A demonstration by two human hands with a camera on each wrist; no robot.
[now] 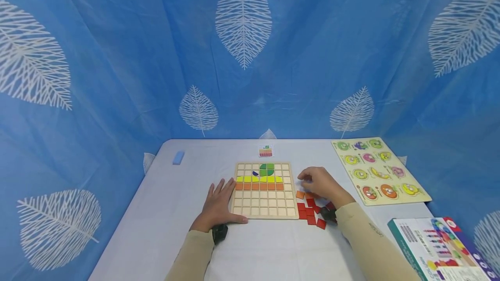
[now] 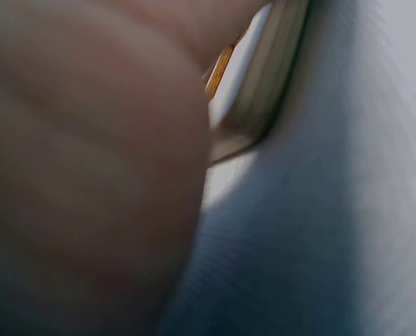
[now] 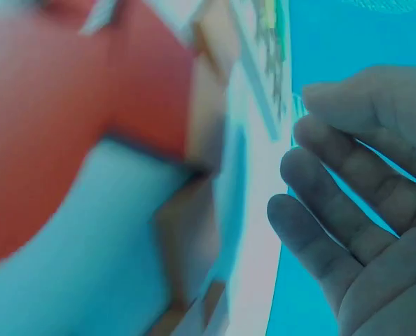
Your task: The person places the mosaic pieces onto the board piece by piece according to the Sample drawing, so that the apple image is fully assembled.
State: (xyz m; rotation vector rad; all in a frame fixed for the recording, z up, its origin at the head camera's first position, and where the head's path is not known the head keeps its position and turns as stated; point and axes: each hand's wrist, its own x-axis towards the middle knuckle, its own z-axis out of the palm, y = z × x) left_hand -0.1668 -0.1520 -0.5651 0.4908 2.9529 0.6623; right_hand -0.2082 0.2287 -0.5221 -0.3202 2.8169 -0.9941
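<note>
A wooden grid board [image 1: 267,203] lies on the table. Set in it are green pieces [image 1: 267,169], a dark blue piece [image 1: 255,173], a yellow row [image 1: 255,179] and an orange row [image 1: 259,187]; its lower rows are bare wood. My left hand [image 1: 217,205] rests with spread fingers at the board's left edge, thumb by the near corner. To the right of the board, my right hand [image 1: 322,183] hovers over loose red tiles [image 1: 302,214] and an orange tile [image 1: 300,194]. Its fingers are loosely bent, and nothing shows between them in the right wrist view.
Behind the board lies a small picture card [image 1: 266,151]. A light blue block [image 1: 178,158] is at the back left. On the right are a fruit puzzle board [image 1: 357,172] and, nearer, a printed box [image 1: 441,246]. A blue leaf-patterned curtain [image 1: 297,77] surrounds the table.
</note>
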